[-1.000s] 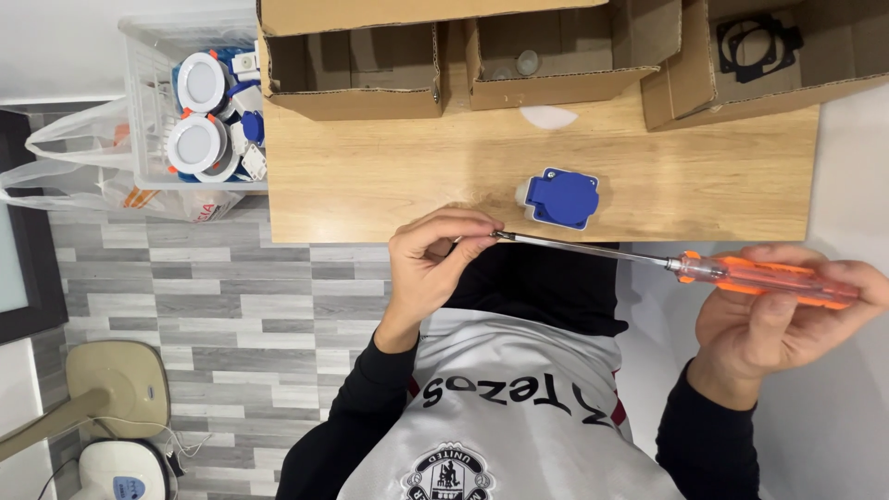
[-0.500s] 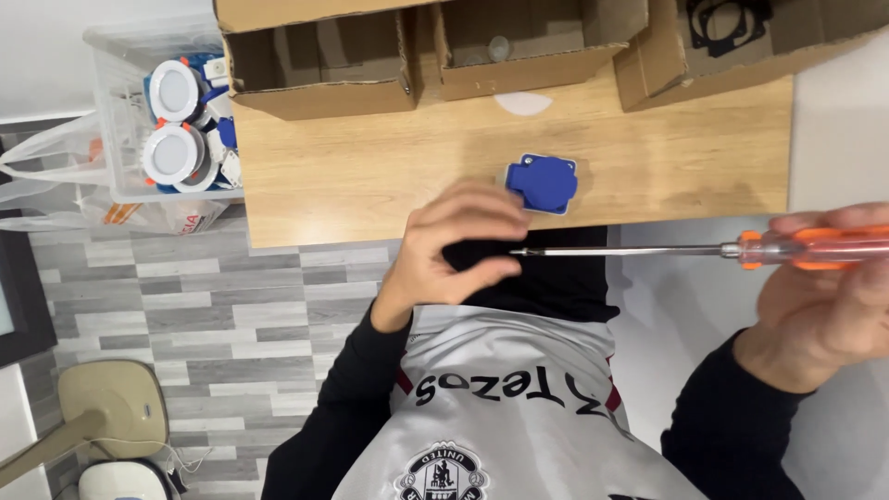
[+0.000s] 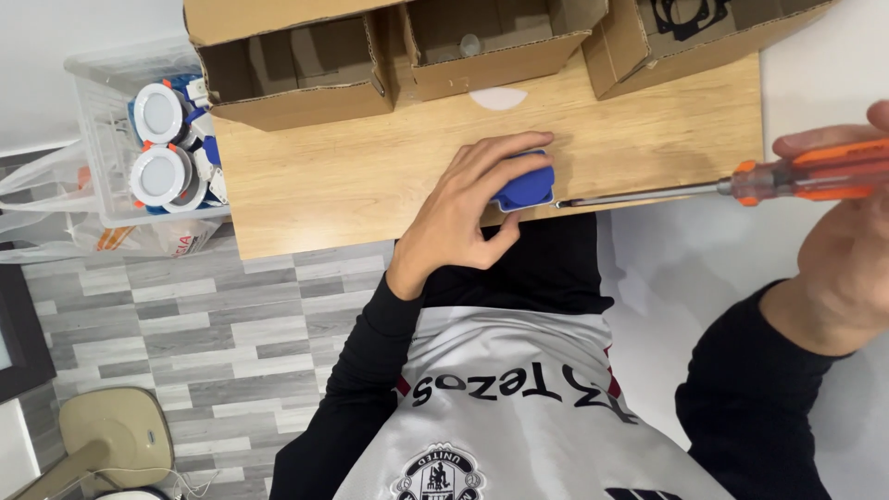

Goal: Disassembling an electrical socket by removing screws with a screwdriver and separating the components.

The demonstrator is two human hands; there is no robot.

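Under the left hand (image 3: 463, 218) lies the blue socket (image 3: 528, 188), fingers curled over it.

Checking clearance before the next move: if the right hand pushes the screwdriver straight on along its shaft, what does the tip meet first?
Most likely the blue part under the left hand; the screwdriver tip sits just beside it, though depth is unclear.

A light wooden table (image 3: 352, 176) is standing over grey plank-patterned flooring (image 3: 185, 343), with open cardboard boxes (image 3: 296, 69) sitting along its far edge. Beside it, a clear plastic crate (image 3: 102, 139) is holding round white fittings. White wall (image 3: 56, 37) is showing behind, and a beige chair seat (image 3: 116, 435) is peeking in nearby.
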